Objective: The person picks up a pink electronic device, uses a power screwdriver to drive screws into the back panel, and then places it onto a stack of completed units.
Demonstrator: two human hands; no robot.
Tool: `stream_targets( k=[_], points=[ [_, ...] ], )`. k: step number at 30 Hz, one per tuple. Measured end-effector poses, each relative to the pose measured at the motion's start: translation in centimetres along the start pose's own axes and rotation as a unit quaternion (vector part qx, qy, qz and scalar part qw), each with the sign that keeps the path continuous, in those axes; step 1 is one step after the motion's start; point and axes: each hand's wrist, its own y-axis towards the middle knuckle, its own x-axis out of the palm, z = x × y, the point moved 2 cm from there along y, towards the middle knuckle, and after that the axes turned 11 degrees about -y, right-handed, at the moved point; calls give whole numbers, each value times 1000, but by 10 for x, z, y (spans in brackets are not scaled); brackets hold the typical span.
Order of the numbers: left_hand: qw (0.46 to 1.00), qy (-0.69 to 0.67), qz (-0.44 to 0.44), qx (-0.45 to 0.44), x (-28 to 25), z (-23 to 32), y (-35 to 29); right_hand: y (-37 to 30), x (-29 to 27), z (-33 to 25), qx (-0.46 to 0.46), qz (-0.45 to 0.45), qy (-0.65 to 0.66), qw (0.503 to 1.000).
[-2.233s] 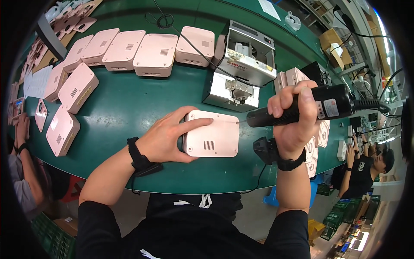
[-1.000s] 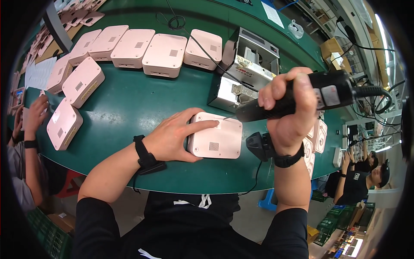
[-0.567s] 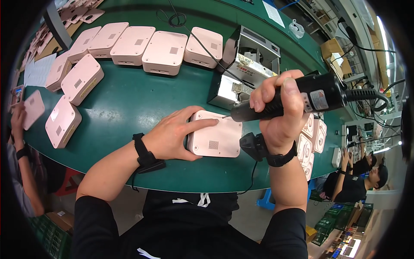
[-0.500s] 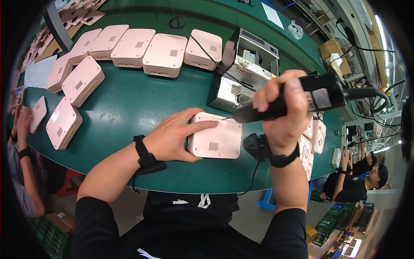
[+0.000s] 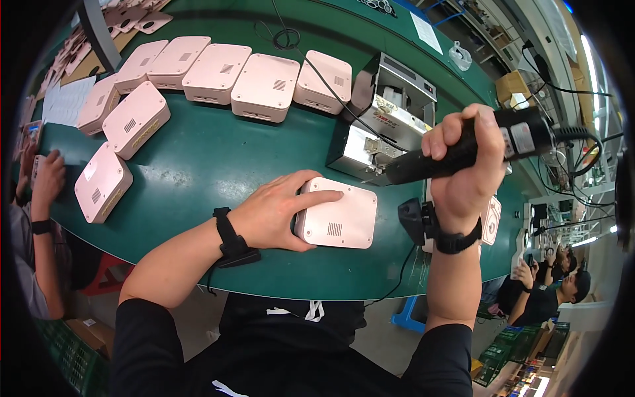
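Observation:
My left hand grips the left side of a pale pink, square plastic box, its index finger lying across the top. The box sits flat on the table, with a small slotted vent and screw holes at the corners. Off to the right, my right hand is wrapped round a black corded electric screwdriver, held tilted above the table. Its thin bit points left and down, close to the front of a metal screw feeder. Whether a screw sits on the bit is too small to tell.
Several similar boxes form a curve along the table's back and left. More pale parts lie behind my right wrist. A black cable hangs across the feeder. Other people's hands work at the far left and right.
My right hand has drawn the screwdriver away from the box's top, up and right toward the screw feeder. My left hand keeps its hold; the whole view has shifted slightly.

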Motion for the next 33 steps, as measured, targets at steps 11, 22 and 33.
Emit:
stream_targets(
  k=[11,22,33],
  points=[
    [1000,-9,-10,-2,-2,-2,0,-28,53,2,-7,-121,55,991],
    [1000,5,2,28,1,-2,-2,-34,60,9,-21,-139,10,990],
    [999,-15,1,-35,-24,-4,4,-3,5,-11,-57,3,44,997]
  ],
)
